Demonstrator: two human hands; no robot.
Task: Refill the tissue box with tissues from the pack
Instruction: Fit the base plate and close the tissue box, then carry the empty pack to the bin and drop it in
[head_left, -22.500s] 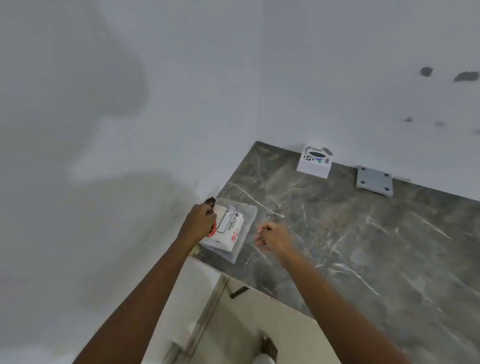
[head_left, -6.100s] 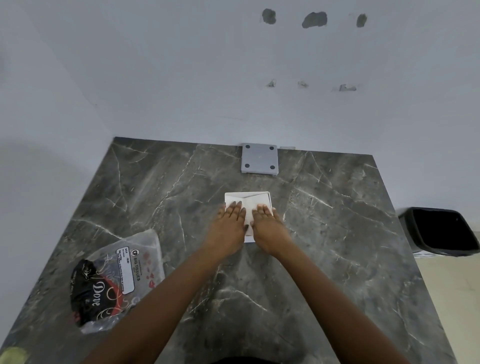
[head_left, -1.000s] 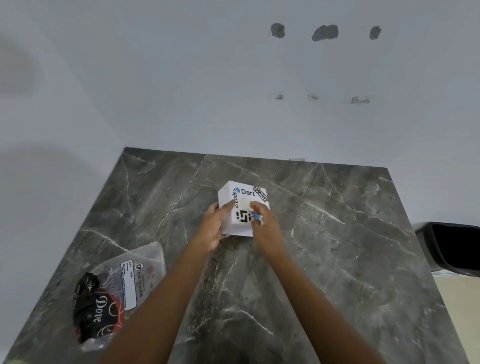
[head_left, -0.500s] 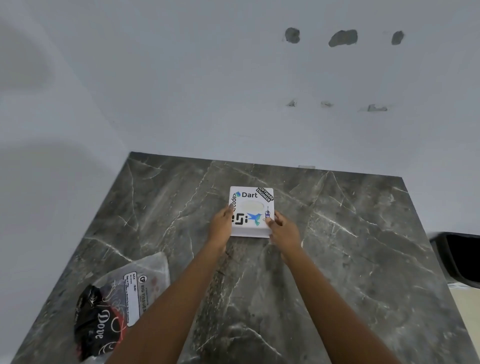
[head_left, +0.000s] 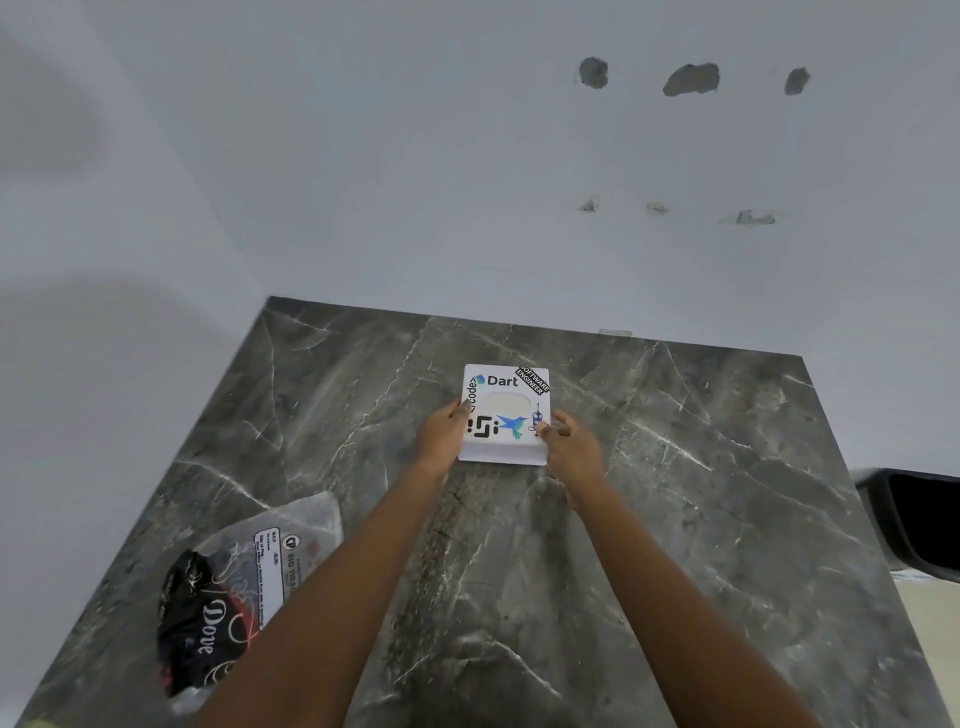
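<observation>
Two hands brace the tissue box (head_left: 505, 413), one on each side wall, so that the box sits square and cannot slide on the smooth marble countertop (head_left: 675, 519). My left hand (head_left: 441, 439) lies against the left wall with the fingers held together and the fingertips touching the top edge; my right hand (head_left: 569, 447) meets the right wall, its thumb and forefinger resting at the top right corner area, the remaining fingers loosely curled. Neither hand lifts the box: its base appears to rest flat on the countertop, toward the back and about midway across, near the wall (head_left: 467, 182) but apart from it. I judge this symmetrical side grip to serve for seating and aligning the box after refilling, since it leaves the top face clear. The top face points straight up and carries stickers and an oval dispensing opening (head_left: 506, 402); pale material fills the opening, though I cannot tell how full the box is. The box is nearly square in plan, so its long axis is weak; the oval opening runs left to right, parallel to the back wall. The sticker lettering reads upright from my position, so the front face points toward me. The tissue pack (head_left: 244, 592) lies slack and crumpled at the near left of the countertop, well apart from the box, which suggests its contents are out. A dark bin (head_left: 919, 519) stands beyond the right edge.
</observation>
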